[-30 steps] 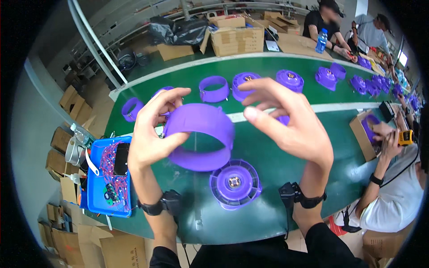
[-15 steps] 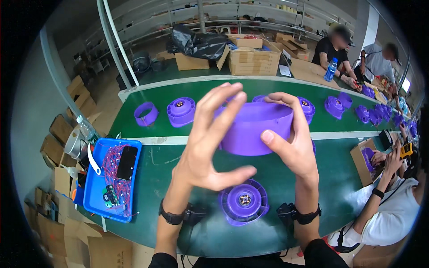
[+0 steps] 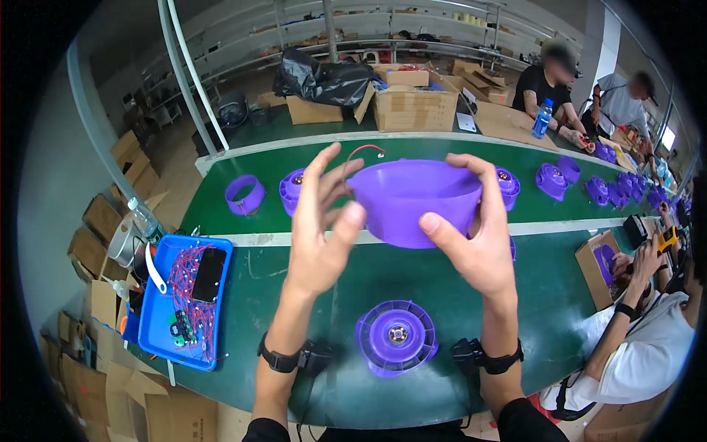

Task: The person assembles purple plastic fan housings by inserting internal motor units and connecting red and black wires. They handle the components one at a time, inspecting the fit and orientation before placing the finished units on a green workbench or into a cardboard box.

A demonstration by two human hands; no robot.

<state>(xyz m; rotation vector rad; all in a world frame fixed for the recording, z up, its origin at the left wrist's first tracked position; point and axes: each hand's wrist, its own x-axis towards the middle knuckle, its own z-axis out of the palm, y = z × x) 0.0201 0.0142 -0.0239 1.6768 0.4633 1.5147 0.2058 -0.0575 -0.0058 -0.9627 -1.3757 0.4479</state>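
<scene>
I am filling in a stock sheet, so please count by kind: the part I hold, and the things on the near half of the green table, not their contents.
Purple ring, held in the right hand: 1
Purple fan wheel: 1
Blue tray: 1
Cardboard box: 1
Total: 4

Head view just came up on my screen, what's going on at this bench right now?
A person holds a purple ring-shaped housing up above a green workbench. The right hand grips its right side, thumb on the front wall; the left hand touches its left edge with fingers spread. Directly below, a purple fan wheel lies flat on the bench. A blue tray of red wires sits to the left. More purple parts line the far side.
</scene>
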